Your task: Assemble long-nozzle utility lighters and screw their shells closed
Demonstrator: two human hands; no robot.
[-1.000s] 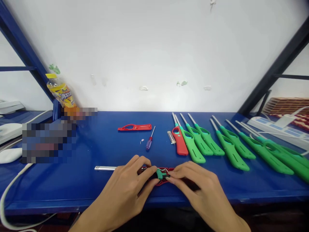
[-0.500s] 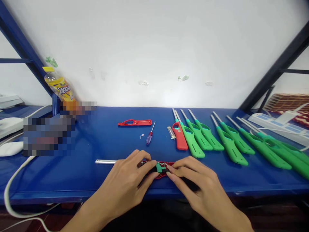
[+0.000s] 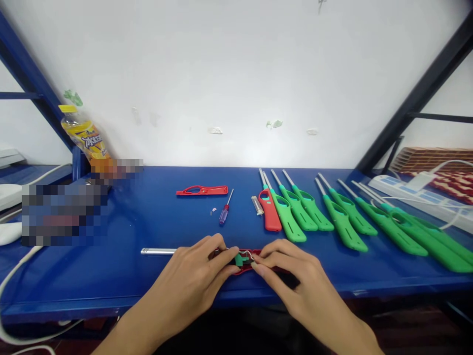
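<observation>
An opened gas lighter with a red half-shell lies at the table's front edge, its metal tube pointing left. My left hand is closed on it, thumb and forefinger pinching beside the green trigger. My right hand is closed over the handle end, fingertips pressed together at a dark part inside; a thin white wire curves just above. My fingers hide much of the inside. Behind lie the other red half-shell, a screwdriver, a clear fuel tank and tiny white bits.
A closed red lighter and several green lighters are spread on the right of the blue table. A power strip is at far right. A yellow-capped drink bottle leans at back left, near a white cable.
The camera view has shifted slightly, moving everything a little left. Both hands stay on the lighter; the fingers have shifted slightly and a bit more of the trigger area shows.
</observation>
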